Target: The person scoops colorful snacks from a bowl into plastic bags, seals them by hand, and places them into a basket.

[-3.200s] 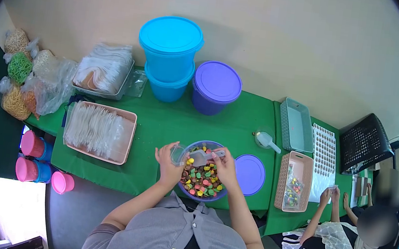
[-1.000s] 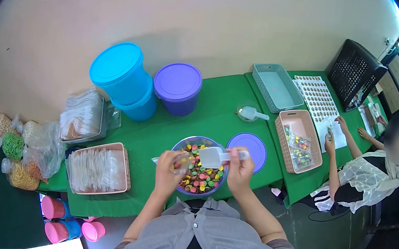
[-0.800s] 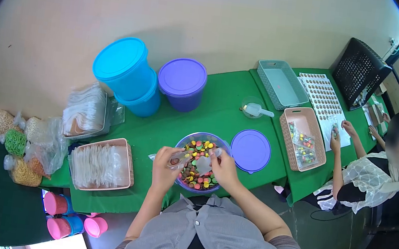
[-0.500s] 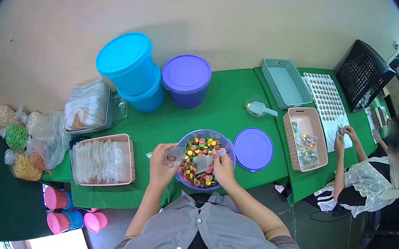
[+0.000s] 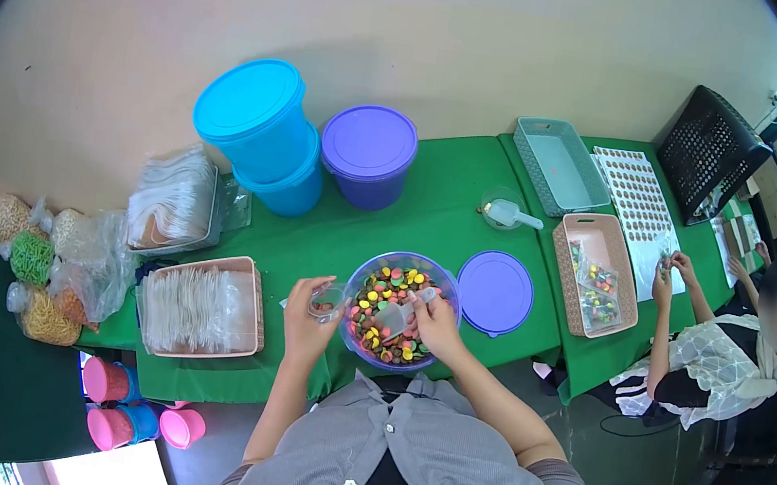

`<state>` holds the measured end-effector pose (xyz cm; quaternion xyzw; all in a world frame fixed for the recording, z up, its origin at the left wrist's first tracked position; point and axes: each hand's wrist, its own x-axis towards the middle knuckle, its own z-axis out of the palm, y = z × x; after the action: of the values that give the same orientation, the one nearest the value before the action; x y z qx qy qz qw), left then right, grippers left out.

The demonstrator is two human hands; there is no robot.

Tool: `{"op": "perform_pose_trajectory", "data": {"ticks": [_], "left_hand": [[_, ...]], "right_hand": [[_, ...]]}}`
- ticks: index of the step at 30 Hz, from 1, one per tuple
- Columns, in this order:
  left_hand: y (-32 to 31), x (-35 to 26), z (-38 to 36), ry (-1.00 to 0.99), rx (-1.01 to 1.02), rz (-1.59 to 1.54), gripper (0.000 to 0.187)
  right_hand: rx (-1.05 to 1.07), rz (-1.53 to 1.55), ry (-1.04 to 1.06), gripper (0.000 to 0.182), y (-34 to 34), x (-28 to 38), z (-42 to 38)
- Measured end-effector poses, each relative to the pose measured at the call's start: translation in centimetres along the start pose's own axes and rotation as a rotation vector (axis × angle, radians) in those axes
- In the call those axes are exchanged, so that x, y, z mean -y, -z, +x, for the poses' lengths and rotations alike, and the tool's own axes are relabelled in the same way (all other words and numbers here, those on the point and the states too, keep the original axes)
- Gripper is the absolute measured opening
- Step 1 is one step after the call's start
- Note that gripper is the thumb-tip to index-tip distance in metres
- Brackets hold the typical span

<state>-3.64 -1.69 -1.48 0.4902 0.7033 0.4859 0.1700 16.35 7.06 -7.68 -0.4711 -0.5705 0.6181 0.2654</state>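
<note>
A round purple tub [image 5: 453, 290] full of coloured candies [image 5: 391, 288] in yellow, pink, green and brown stands right in front of me. In my left hand [image 5: 304, 322] is a small clear cup [image 5: 325, 304], gripped at the tub's left side, with a little brown something visible inside. The fingers of my right hand [image 5: 438, 330] close around the handle of a translucent scoop [image 5: 393, 319], whose bowl rests low over the candies. A flat purple lid [image 5: 495, 293] lies on the green cloth to the right of the tub.
Left: a pink basket [image 5: 251, 318] of clear packets and bagged snacks [image 5: 50, 316]. Behind: blue tubs [image 5: 249, 106] and a lidded purple tub [image 5: 369, 147]. Right: a white scoop [image 5: 510, 213] on a small bowl, a pink basket [image 5: 566, 295] with candy packs, and a co-worker [image 5: 718, 345] handling a packet.
My left hand has shifted a little left with the clear cup, off the tub's rim. My right hand stays over the candies with the scoop. The view has moved slightly.
</note>
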Motion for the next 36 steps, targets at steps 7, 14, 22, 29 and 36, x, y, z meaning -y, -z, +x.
{"op": "perform_pose_trajectory", "data": {"ticks": [7, 14, 22, 29, 36], "left_hand": [[0.0, 0.1, -0.4, 0.021, 0.013, -0.026, 0.043], [0.1, -0.6, -0.5, 0.007, 0.022, 0.018, 0.04], [0.1, -0.8, -0.9, 0.056, -0.001, -0.022, 0.039], [0.0, -0.5, -1.0, 0.064, 0.001, -0.038, 0.04], [0.4, 0.2, -1.3, 0.032, 0.004, -0.002, 0.041]], "right_hand": [[-0.005, 0.237, -0.016, 0.032, -1.3, -2.2, 0.9], [-0.032, 0.215, -0.011, 0.031, -1.9, -1.7, 0.8], [0.053, -0.151, 0.266, 0.028, -2.6, -0.4, 0.1], [0.038, 0.289, -0.081, 0.029, -1.2, -2.3, 2.1], [0.099, 0.431, -0.14, 0.027, -1.6, -2.8, 1.8]]}}
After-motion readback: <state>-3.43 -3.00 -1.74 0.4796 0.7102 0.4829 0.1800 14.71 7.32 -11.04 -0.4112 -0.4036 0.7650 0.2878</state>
